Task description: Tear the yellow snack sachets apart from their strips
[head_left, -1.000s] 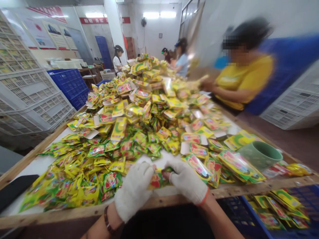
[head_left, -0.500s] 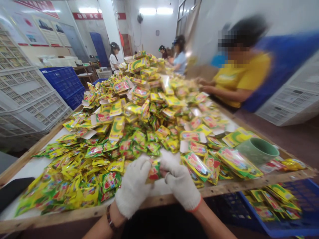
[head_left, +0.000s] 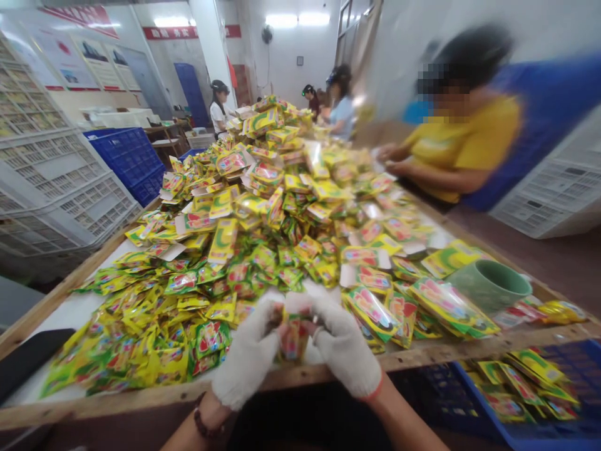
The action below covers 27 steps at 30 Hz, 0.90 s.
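Between my two gloved hands, near the table's front edge, is a small printed carton (head_left: 295, 335) in red, green and yellow, with a pale flap at its top. My left hand (head_left: 251, 351) grips its left side with bent fingers. On the other side, my right hand (head_left: 345, 344) pinches it with thumb and fingers; the glove leaves some fingertips bare. Loose shiny sachets (head_left: 154, 344) lie in a heap beside my left hand. Right of my right hand lie flat printed cartons (head_left: 373, 310). Behind both hands rises a large mound of yellow cartons (head_left: 223, 241).
A green mug (head_left: 493, 285) stands at the table's right edge. Below it is a blue crate (head_left: 507, 432) holding cartons. A black object (head_left: 35, 357) lies at the left corner. White crates (head_left: 61, 181) are stacked on the left. A person in yellow (head_left: 469, 138) works at the right side.
The carton has come upright between my hands, its pale flap now showing on top. Both hands have closed in around it, and the view has shifted slightly.
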{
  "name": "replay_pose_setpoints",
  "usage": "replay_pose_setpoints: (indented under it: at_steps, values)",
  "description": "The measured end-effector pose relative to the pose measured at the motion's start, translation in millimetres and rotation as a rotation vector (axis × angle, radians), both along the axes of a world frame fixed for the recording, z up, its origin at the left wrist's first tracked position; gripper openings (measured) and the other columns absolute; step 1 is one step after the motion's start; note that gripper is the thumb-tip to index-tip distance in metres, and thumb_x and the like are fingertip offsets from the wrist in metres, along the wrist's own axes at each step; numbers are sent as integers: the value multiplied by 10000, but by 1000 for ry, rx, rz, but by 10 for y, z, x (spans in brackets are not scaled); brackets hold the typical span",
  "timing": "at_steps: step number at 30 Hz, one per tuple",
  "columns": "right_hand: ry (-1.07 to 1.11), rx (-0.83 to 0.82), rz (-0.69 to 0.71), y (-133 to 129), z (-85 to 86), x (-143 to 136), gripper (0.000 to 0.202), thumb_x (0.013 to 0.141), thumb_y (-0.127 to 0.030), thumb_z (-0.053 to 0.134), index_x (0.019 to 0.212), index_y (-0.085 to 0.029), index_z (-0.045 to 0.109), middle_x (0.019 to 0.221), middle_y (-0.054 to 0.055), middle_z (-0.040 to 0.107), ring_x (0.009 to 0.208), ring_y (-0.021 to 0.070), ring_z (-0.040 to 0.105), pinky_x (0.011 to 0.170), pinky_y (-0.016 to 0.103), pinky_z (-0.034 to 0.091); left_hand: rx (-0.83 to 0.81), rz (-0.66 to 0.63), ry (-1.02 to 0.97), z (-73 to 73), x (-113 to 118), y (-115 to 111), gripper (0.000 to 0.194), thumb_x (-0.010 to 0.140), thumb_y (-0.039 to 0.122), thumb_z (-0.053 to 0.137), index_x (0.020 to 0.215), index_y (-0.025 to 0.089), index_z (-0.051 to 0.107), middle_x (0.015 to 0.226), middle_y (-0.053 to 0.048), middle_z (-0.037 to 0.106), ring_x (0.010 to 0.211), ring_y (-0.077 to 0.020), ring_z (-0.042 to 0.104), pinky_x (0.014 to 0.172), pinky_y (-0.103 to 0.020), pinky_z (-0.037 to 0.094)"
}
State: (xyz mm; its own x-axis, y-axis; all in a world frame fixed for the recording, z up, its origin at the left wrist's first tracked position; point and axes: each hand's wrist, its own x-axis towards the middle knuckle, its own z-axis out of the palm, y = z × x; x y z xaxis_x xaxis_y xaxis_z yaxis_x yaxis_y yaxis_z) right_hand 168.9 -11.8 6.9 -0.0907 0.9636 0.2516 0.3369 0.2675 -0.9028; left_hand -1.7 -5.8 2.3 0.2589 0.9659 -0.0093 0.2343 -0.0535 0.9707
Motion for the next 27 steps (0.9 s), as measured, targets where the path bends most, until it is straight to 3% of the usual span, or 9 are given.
replay_pose_setpoints:
  at_steps: [3, 7, 10, 13, 18, 21, 23, 25, 27]
  values:
    - [99, -73, -144, -46, -160, -34, 254, 794, -193, 551, 1045, -170, 583, 724, 1, 585, 612, 151, 547, 604, 270, 478, -107, 97, -220, -84, -34, -36, 324, 786, 299, 635, 1056, 205, 483, 1045, -80, 676, 951, -227, 657, 841, -368, 537]
    - [129, -138, -77, -41, -320, -46, 223, 806, -276, 576, 1000, -170, 601, 851, 53, 650, 766, 199, 619, 720, 317, 511, -136, 103, -260, -144, -83, -60, 390, 746, 321, 683, 1074, 188, 520, 1098, -99, 663, 1012, -238, 636, 888, -371, 514]
    - [68, -70, -49, -11, -290, -51, 170, 828, -282, 558, 950, -181, 621, 907, 63, 663, 840, 213, 622, 793, 340, 505, -49, 111, -156, -85, -99, -18, 251, 745, 317, 674, 934, 183, 579, 889, -31, 658, 839, -177, 627, 769, -292, 515]
    - [56, -50, -40, 28, -215, -91, 118, 846, -284, 542, 854, -192, 615, 836, 45, 655, 791, 197, 617, 749, 318, 514, 29, 167, -44, 12, -78, 44, 195, 732, 322, 675, 711, 175, 550, 677, 22, 561, 663, -125, 549, 629, -232, 464]
    - [183, -35, -11, 99, -183, -154, 239, 827, -232, 549, 1060, -193, 577, 898, 42, 663, 836, 189, 639, 769, 308, 529, -101, 163, -246, 12, -66, 80, 366, 728, 359, 672, 1032, 200, 545, 896, -38, 671, 816, -196, 641, 735, -329, 521]
    - [38, 40, 39, 98, -156, -125, 138, 851, -232, 529, 934, -202, 636, 875, 39, 664, 844, 189, 620, 801, 310, 500, 116, 131, 35, -52, -117, 44, 153, 791, 288, 590, 904, 197, 638, 868, -40, 689, 828, -194, 630, 782, -321, 493]
    - [-49, 83, 69, 82, -119, -99, 131, 864, -243, 529, 845, -200, 651, 789, 25, 644, 777, 176, 600, 753, 289, 486, 277, 112, 222, -57, -148, 14, 135, 818, 258, 546, 794, 200, 665, 822, -32, 684, 827, -190, 618, 778, -298, 473]
    - [-68, 82, 89, 70, -78, -85, 181, 882, -268, 519, 783, -192, 649, 710, 9, 613, 699, 157, 576, 688, 266, 472, 300, 93, 276, -20, -156, 0, 203, 857, 293, 506, 790, 200, 673, 810, -29, 681, 813, -184, 613, 748, -283, 469]
    - [-32, 46, 88, 72, -47, -89, 206, 891, -286, 510, 776, -183, 648, 701, 7, 609, 686, 151, 572, 663, 254, 467, 215, 94, 261, 40, -142, 9, 245, 873, 352, 499, 808, 192, 673, 793, -26, 676, 763, -172, 604, 694, -268, 470]
